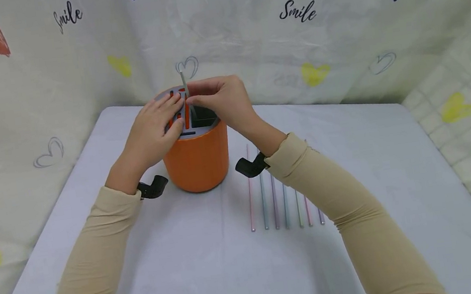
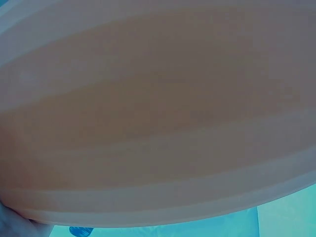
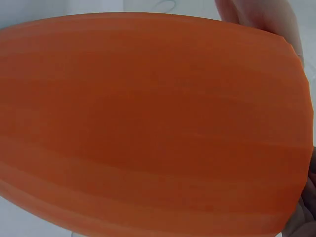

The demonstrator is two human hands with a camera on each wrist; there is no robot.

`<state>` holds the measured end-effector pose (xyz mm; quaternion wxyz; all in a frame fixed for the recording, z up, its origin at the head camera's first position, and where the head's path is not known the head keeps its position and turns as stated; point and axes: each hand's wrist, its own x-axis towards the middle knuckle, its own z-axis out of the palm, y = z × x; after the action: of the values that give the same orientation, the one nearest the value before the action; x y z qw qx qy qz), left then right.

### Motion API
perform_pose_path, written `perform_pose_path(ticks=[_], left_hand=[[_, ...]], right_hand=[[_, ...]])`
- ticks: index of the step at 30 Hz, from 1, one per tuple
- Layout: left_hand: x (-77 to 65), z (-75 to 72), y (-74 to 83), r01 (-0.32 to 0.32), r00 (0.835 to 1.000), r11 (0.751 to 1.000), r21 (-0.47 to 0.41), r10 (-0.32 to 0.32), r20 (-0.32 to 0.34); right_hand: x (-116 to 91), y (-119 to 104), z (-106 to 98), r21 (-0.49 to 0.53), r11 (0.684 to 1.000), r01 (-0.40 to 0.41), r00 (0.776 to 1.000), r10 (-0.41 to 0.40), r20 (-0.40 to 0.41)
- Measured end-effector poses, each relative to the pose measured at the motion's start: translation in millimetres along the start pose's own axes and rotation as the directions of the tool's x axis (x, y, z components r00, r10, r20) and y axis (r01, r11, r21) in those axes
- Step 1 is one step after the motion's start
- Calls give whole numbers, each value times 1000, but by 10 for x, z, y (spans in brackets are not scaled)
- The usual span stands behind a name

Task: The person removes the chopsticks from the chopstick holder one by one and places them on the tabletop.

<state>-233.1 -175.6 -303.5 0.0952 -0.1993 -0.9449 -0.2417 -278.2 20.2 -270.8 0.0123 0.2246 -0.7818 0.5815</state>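
Observation:
An orange round container with a grey slotted top stands toward the back of the table in the head view. Its orange wall fills most of the right wrist view, and its side blurs across the left wrist view. My left hand rests on the top's left part, fingers extended over the slots. Between thumb and fingers, my right hand pinches a thin pale stick, upright over the top beside an orange-edged slot. The stick's lower end is hidden.
Several thin coloured sticks lie roughly parallel on the white table, right of the container; my right forearm covers part of them. A patterned cloth with hearts hangs behind the table.

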Motion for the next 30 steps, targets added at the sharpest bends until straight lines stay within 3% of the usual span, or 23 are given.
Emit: perform_pose_path(ticks=[8,13,18,20,23,30], left_hand=[[-6,31,5,2,1000,1000,-6,-2,-9],[5,19,2,11,1000,1000,-1,-11,-13],[9,9,5,15,1000,1000,4,-15,-13],[9,10,8,17,1000,1000,2,-17,-11],[11,13,8,19,1000,1000,3,-19,-5],[13,10,3,19,1000,1000,3,-19,2]], right_hand=[[27,-86,-6,92,996,-15,998,21,-65],[23,-328,-170,189,976,109,986,-82,-147],[8,-560,-386,310,914,261,948,-183,-259],[-14,-641,-486,364,883,296,934,-187,-306],[-70,-762,-642,411,851,326,916,-177,-360],[-245,-958,-970,469,814,343,898,-138,-417]])
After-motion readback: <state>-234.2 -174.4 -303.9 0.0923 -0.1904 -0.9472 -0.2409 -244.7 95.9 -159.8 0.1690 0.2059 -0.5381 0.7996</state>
